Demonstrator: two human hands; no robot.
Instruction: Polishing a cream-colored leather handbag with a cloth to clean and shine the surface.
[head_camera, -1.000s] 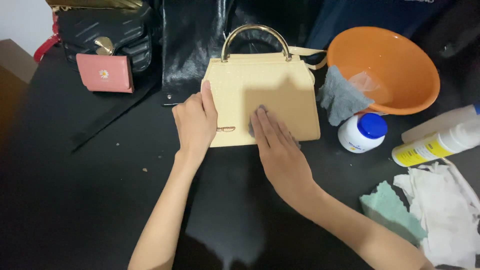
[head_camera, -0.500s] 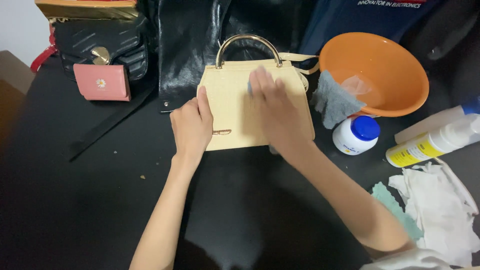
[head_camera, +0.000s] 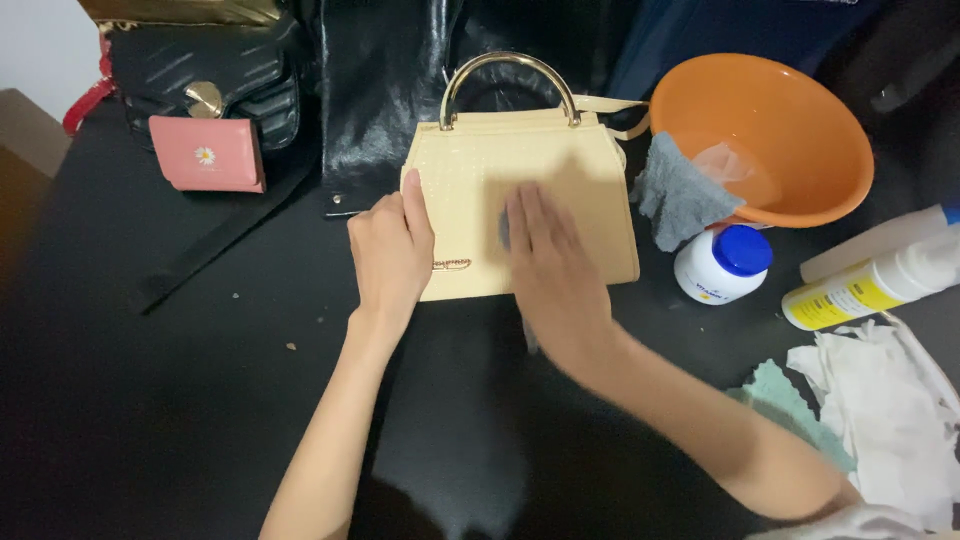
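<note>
Handbag under both hands, orange bowl beside, jar near

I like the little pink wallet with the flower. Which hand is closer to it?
Left. The left hand rests on the cream handbag's left edge, on the side toward the pink wallet. The right hand lies flat on the bag's middle, farther away.

We had one head-worn camera, looking steeply down from close above onto the black table, facing away from the wearer toward the far edge.
</note>
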